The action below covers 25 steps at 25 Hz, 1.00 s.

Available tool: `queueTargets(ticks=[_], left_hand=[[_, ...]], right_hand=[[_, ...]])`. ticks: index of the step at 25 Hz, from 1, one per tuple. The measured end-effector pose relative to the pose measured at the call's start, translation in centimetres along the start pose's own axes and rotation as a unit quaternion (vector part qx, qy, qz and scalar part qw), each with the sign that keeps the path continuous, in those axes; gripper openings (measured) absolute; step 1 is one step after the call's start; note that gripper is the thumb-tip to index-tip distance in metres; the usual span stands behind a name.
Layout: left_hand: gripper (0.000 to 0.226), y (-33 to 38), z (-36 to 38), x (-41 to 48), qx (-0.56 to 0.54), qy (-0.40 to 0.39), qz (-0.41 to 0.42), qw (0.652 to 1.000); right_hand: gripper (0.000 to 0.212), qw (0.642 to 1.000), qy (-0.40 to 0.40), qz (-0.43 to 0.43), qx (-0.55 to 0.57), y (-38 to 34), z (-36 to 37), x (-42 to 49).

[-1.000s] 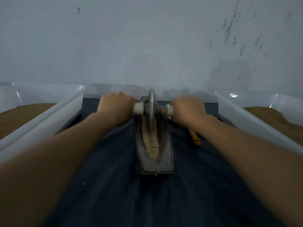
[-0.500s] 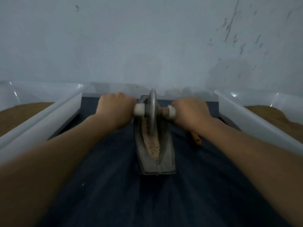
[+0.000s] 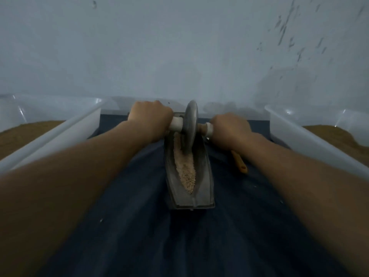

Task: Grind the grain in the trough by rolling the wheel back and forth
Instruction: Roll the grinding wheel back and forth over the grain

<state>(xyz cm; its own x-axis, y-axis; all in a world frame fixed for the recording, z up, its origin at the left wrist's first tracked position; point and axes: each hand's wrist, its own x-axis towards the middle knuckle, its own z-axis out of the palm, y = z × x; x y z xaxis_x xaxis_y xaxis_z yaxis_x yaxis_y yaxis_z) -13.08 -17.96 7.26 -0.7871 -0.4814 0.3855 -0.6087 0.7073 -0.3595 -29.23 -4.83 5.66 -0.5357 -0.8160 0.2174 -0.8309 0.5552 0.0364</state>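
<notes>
The left hand (image 3: 150, 118) and right hand (image 3: 229, 128) are curled round the pale axle handles (image 3: 175, 123) either side of the metal wheel (image 3: 190, 126). It stands at the trough's (image 3: 201, 176) far end, over loose grain (image 3: 185, 170). The wheel looks heavy and rigid, best gripped by those handles. White bins (image 3: 60, 132) flank the dark-clothed worktop (image 3: 139, 216) below a scuffed wall (image 3: 179, 47).

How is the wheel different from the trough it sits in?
The wheel is a thin round disc standing on edge; the trough is long, boat-shaped and lies flat on the dark cloth. The wheel's handles are gripped by the left hand and right hand; neither grips the trough. The trough holds the grain; the wheel stands in it. Both look dull grey metal.
</notes>
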Motion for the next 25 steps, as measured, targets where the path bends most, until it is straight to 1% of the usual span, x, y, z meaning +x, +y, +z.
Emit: queueTargets(ticks=[1,2,3,4,5,6,7,8,9,11,12,13,14,15,16,17,18,19,20,21,22,23,24,25], left_hand=[[0.013,-0.8,0.2,-1.5,0.003,0.024,0.038,0.999],[0.009,-1.5,0.9,-3.5,-0.005,0.065,0.071,0.995],[0.017,-2.0,1.5,-5.3,-0.007,0.099,0.087,0.991],[0.024,-2.5,2.2,-6.5,-0.008,0.128,0.096,0.987],[0.024,-2.8,2.6,-6.7,-0.016,0.124,0.088,0.988],[0.02,-2.7,2.9,-6.4,-0.04,0.102,0.068,0.992],[0.012,-2.2,2.8,-5.4,-0.063,0.071,0.027,0.995],[0.009,-1.6,2.3,-4.0,-0.071,0.036,-0.018,0.997],[0.014,-1.1,1.8,-2.5,-0.055,0.018,-0.035,0.998],[0.022,-0.5,0.6,-0.3,-0.023,0.0,-0.017,1.0],[0.022,-0.8,0.2,-0.6,-0.016,-0.006,0.007,1.0],[0.018,-1.3,0.1,-1.9,-0.014,0.005,0.038,0.999],[0.012,-2.0,0.4,-3.7,-0.015,0.04,0.068,0.997],[0.011,-2.6,0.7,-5.5,-0.012,0.082,0.085,0.993],[0.019,-3.2,0.8,-7.0,-0.016,0.113,0.089,0.989],[0.026,-3.5,1.0,-7.5,-0.018,0.14,0.092,0.986],[0.028,-3.5,1.2,-7.3,-0.01,0.145,0.083,0.986],[0.024,-3.0,1.7,-6.8,-0.011,0.12,0.057,0.991],[0.015,-2.3,2.4,-5.9,-0.027,0.087,0.014,0.996],[0.008,-1.6,2.8,-4.7,-0.052,0.065,-0.04,0.996],[0.007,-1.1,3.0,-3.7,-0.071,0.053,-0.074,0.993],[0.009,-0.8,3.1,-2.9,-0.09,0.039,-0.094,0.991],[0.009,-0.9,3.2,-2.5,-0.104,0.022,-0.1,0.989],[0.007,-1.3,3.2,-2.8,-0.107,0.013,-0.088,0.99]], right_hand=[[0.009,0.999,0.019,-0.04,-0.018,0.6,0.1,-1.5],[0.016,0.99,0.097,-0.089,-0.055,1.5,0.7,-2.9],[0.022,0.968,0.194,-0.12,-0.102,2.0,1.1,-4.4],[0.026,0.95,0.248,-0.13,-0.136,2.1,0.9,-5.2],[0.028,0.94,0.264,-0.144,-0.16,1.9,0.5,-5.0],[0.026,0.944,0.245,-0.151,-0.162,1.5,0.3,-4.1],[0.021,0.96,0.2,-0.142,-0.136,0.8,0.1,-3.1],[0.014,0.978,0.151,-0.106,-0.094,-0.1,-0.5,-1.9],[0.009,0.991,0.103,-0.063,-0.064,-0.6,-0.9,-1.0],[0.007,1.0,0.017,-0.017,-0.015,-0.2,-1.0,0.2],[0.008,0.999,-0.012,-0.034,-0.002,0.3,-0.9,-0.5],[0.009,0.998,-0.003,-0.068,-0.004,0.9,-0.5,-2.1],[0.01,0.992,0.061,-0.108,-0.017,1.6,-0.1,-4.0],[0.012,0.978,0.151,-0.133,-0.053,2.1,0.4,-5.9],[0.016,0.959,0.233,-0.141,-0.074,2.4,0.6,-7.1],[0.021,0.948,0.27,-0.14,-0.094,2.4,0.3,-7.4],[0.024,0.947,0.269,-0.134,-0.11,2.2,0.1,-7.0],[0.026,0.955,0.243,-0.114,-0.129,1.7,0.3,-6.3],[0.025,0.965,0.206,-0.096,-0.135,1.0,0.3,-4.9],[0.018,0.976,0.168,-0.067,-0.124,0.1,-0.1,-3.3],[0.006,0.98,0.149,-0.051,-0.119,-0.8,-0.5,-1.9],[0.005,0.981,0.145,-0.038,-0.122,-1.3,-0.9,-0.7],[0.009,0.982,0.14,-0.034,-0.122,-1.6,-1.2,0.1],[0.007,0.983,0.131,-0.045,-0.118,-1.4,-1.3,0.0]])
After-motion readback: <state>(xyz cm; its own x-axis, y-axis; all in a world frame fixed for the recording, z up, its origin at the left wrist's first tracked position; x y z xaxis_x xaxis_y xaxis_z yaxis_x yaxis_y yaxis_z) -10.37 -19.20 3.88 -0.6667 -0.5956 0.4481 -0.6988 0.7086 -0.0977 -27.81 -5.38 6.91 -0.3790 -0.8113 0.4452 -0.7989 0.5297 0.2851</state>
